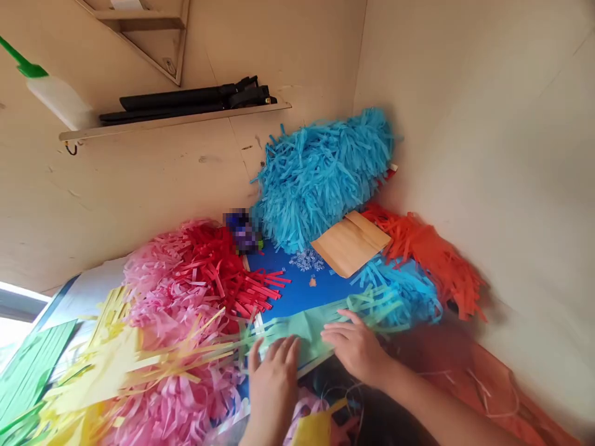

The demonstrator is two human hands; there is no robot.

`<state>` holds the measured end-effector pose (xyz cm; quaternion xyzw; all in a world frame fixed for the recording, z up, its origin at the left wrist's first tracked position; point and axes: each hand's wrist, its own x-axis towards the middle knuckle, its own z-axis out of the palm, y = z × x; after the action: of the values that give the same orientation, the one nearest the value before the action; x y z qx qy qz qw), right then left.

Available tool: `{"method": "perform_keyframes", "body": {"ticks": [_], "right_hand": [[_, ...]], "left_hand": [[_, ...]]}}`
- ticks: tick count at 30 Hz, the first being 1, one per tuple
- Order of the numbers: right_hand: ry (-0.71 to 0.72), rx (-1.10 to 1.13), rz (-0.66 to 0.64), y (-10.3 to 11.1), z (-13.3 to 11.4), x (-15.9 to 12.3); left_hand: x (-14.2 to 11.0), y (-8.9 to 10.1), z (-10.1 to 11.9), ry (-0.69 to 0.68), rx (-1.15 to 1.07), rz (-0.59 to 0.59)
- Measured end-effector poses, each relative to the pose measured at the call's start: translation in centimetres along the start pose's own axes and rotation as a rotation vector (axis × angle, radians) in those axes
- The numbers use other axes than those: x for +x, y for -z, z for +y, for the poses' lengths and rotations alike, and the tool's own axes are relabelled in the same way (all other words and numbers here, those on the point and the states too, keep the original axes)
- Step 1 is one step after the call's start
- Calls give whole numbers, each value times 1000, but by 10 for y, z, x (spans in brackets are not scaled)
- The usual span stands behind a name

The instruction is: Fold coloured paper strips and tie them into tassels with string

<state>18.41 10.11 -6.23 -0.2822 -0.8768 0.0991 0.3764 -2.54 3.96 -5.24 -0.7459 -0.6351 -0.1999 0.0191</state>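
Note:
A sheet of light green tissue paper (297,325), its two ends cut into fringe strips, lies across the near edge of the blue table. On its near left part rests my left hand (275,371), fingers stretched out and spread. My right hand (356,347) touches the sheet's right part, fingers extended and apart. Beneath the right fringe is a heap of blue fringed tissue (409,291). To the left, red fringe (237,279), pink fringe (186,310) and yellow fringe (102,365) lie piled up.
A large blue fringed bundle (325,173) leans in the corner, with a brown envelope (352,243) before it. Orange fringe (427,254) lies along the right wall. Small clear pieces (307,260) sit on the blue tabletop (283,288). A wall shelf (186,124) holds black items.

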Motion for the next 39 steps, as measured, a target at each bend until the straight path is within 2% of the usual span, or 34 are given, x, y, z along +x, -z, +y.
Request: {"method": "perform_keyframes", "body": {"ticks": [4, 6, 7, 8, 9, 11, 12, 14, 16, 18, 21, 24, 31, 35, 39], "right_hand": [[-22, 52, -77, 6, 25, 1], [-20, 62, -133, 8, 27, 1], [-21, 65, -151, 7, 26, 1], [-25, 68, -166, 5, 24, 1], [-25, 70, -172, 3, 23, 1], [-26, 75, -178, 0, 21, 1], [-29, 84, -184, -1, 22, 1], [-48, 116, -201, 1, 24, 1], [-98, 153, -211, 5, 27, 2], [-195, 162, -205, 7, 29, 6], [-379, 108, -208, 4, 30, 18], [-480, -12, -201, -4, 31, 30], [-549, -101, -222, -17, 37, 36], [-572, -85, -246, -16, 40, 36], [-580, -88, -247, -14, 40, 38]], "left_hand": [[-20, 50, -57, 130, 251, 58], [-30, 64, -69, 156, 385, 107], [-32, 64, -67, 122, 420, 133], [-31, 60, -58, 55, 412, 134], [-28, 52, -45, -70, 352, 101], [-17, 25, -12, -267, 177, 4], [-10, 11, 2, -276, 93, -8], [0, -14, 20, -209, -22, 14], [4, -26, 19, -143, -89, 40], [4, -26, 6, -112, -113, 38], [8, -16, -11, -51, -91, 49], [21, -12, -11, 88, 1, 49], [39, -21, -3, 251, 192, -110], [40, -23, -5, 264, 265, -163], [40, -25, -7, 260, 267, -168]]}}
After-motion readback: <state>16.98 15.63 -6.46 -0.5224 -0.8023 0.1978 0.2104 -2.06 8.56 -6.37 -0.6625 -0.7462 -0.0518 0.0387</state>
